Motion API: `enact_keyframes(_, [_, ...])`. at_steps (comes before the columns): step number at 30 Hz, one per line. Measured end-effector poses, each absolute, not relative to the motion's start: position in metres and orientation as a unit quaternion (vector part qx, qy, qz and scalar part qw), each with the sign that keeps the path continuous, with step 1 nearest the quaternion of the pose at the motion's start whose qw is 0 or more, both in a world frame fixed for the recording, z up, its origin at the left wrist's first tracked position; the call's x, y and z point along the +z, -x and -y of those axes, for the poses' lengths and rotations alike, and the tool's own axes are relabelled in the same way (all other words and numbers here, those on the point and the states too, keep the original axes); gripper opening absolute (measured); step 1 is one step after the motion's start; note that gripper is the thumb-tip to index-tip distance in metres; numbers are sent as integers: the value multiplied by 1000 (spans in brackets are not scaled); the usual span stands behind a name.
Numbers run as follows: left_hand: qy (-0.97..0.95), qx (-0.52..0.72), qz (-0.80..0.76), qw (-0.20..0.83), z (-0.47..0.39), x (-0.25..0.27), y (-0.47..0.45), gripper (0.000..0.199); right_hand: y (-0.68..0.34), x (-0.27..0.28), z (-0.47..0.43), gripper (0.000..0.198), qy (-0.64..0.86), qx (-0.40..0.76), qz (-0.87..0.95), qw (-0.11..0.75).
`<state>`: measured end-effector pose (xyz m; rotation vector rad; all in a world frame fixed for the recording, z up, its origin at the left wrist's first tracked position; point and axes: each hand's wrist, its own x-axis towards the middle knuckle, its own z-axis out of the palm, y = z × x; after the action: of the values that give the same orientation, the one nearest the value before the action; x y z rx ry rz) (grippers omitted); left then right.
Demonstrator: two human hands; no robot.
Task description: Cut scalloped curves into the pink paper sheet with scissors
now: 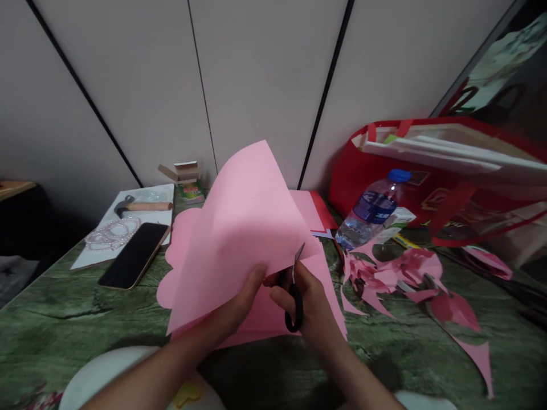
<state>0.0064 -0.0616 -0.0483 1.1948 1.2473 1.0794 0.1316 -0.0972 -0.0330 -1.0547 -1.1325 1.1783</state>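
Forearms point(205, 333), hands point(311, 293), scissors point(294, 291) at pink sheet point(243, 228); red bag point(350, 176) (white sheets point(431, 154) inside).

Bare left hand point(250, 289) and right hand point(311, 299); forearms point(205, 336) bare behind the fingers point(257, 274). Apparent pale clothing point(102, 370), yellow motif point(188, 394), nearer than left fingers.

Left hand point(251, 286) pinching, right hand point(313, 293) curled

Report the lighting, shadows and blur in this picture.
Head view: dim, soft light, with a pale sheen on the raised pink sheet; head view: dark shadow on the green table at bottom centre; head view: the red bag looks stretched and softened toward the right edge, while the scissors read fairly clearly.
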Motion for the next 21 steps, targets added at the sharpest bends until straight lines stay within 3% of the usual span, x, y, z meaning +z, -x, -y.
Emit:
enact_keyframes(12, [-589, 373, -489, 524, 67, -21, -7, 30, -130, -42, 98, 18, 398, 525, 479, 581])
enact_keyframes(21, [-594, 376, -516, 489, 67, -36, -4, 31, -128, -48, 98, 15, 417, 505, 477, 586])
